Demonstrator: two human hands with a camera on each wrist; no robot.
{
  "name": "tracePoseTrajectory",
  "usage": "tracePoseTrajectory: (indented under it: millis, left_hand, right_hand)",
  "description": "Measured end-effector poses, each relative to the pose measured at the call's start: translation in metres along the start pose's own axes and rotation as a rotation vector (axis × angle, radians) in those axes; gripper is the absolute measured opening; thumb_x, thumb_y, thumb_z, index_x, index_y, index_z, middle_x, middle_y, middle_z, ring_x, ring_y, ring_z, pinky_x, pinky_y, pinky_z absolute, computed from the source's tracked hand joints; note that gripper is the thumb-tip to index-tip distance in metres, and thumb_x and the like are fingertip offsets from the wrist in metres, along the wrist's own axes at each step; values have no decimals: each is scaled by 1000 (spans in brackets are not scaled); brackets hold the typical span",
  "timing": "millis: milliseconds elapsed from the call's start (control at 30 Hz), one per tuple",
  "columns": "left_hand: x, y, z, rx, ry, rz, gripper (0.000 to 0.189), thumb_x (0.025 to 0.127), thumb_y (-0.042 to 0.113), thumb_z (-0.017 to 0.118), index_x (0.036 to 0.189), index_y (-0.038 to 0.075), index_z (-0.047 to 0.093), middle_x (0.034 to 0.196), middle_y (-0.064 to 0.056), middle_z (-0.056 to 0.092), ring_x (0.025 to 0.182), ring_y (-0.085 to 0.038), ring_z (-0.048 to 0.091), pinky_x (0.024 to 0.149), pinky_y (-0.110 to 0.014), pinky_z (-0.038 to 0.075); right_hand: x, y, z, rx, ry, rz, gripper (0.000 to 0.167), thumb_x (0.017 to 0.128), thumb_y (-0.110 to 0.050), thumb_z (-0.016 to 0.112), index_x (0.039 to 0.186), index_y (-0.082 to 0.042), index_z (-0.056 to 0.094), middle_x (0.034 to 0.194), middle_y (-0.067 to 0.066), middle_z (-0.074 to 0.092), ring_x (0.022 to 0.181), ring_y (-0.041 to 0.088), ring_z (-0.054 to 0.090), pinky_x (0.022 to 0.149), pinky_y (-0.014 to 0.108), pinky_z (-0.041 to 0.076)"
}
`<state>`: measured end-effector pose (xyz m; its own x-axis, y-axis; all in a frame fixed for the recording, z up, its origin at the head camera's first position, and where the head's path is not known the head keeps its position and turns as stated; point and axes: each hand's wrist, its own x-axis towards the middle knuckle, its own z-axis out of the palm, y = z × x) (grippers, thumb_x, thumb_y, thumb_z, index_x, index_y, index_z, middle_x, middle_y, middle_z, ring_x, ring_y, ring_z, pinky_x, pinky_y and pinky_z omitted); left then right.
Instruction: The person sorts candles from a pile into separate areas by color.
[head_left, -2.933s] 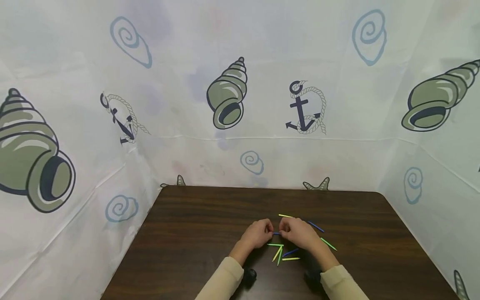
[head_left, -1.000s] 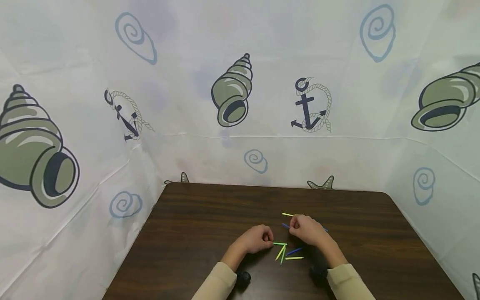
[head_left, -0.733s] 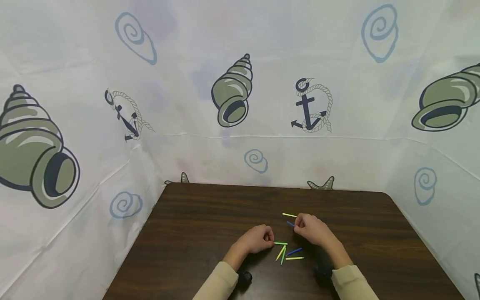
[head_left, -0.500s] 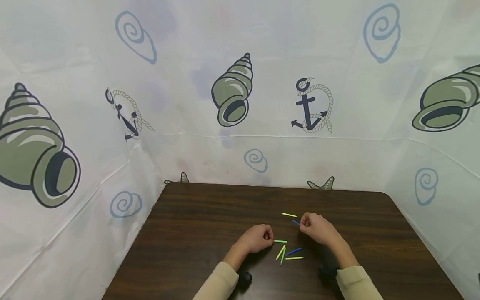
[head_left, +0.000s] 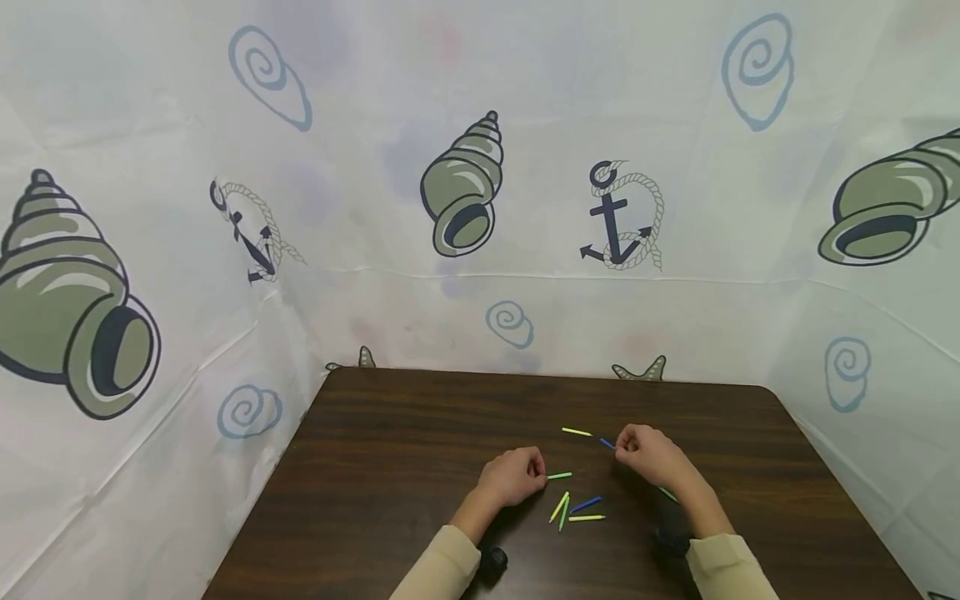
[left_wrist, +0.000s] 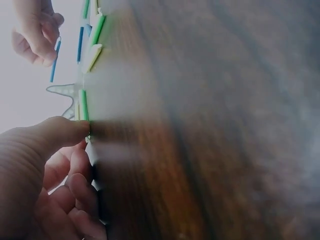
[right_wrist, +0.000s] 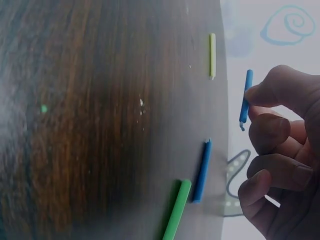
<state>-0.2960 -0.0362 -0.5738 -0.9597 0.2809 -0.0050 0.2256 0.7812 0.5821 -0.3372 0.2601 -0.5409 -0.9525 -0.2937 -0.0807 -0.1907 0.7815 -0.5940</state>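
My left hand (head_left: 512, 477) pinches one end of a thin green birthday candle (head_left: 560, 476) between thumb and fingers, low over the table. To the right and farther back, my right hand (head_left: 651, 454) holds a blue birthday candle (right_wrist: 246, 97) between thumb and forefinger, its curled wick showing in the right wrist view. Between and in front of the hands lie a yellow candle (head_left: 558, 507), a green candle (head_left: 564, 514), a blue candle (head_left: 587, 505) and another yellow candle (head_left: 587, 518). Behind them is a further yellow candle (head_left: 577, 432).
Near my right hand, a second blue candle (right_wrist: 202, 172) and a green candle (right_wrist: 177, 210) lie on the dark wooden table (head_left: 405, 433). Small crumbs (right_wrist: 141, 103) dot its surface. A white sheet (head_left: 360, 208) printed with shells and anchors hangs around the table.
Both hands were together at the blue candle; my right hand has carried it off rightward. My left hand has come down to the green candle, whose free end has swung slightly away from the others.
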Motion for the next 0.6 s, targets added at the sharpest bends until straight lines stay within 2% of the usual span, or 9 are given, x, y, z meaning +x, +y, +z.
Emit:
tracePoseTrajectory:
  millis: [433,600]
  left_hand:
    - [2,2,-1,10,-6,-42,7,96,25,77,97,24,69,76,12,58,63,-8,52,62,-31,41]
    - [7,-5,5,0,7,-24,8,99,30,73,99,24,68,76,12,58,63,-8,53,61,-33,42]
  right_hand:
    - [-4,18,-20,36,9,16,14,104,-16,65,106,-3,69,83,4,58,71,19,52,61,33,43]
    - [-6,25,-26,29,13,34,15,103,-15,65,107,-1,70,84,4,60,72,19,53,62,34,44]
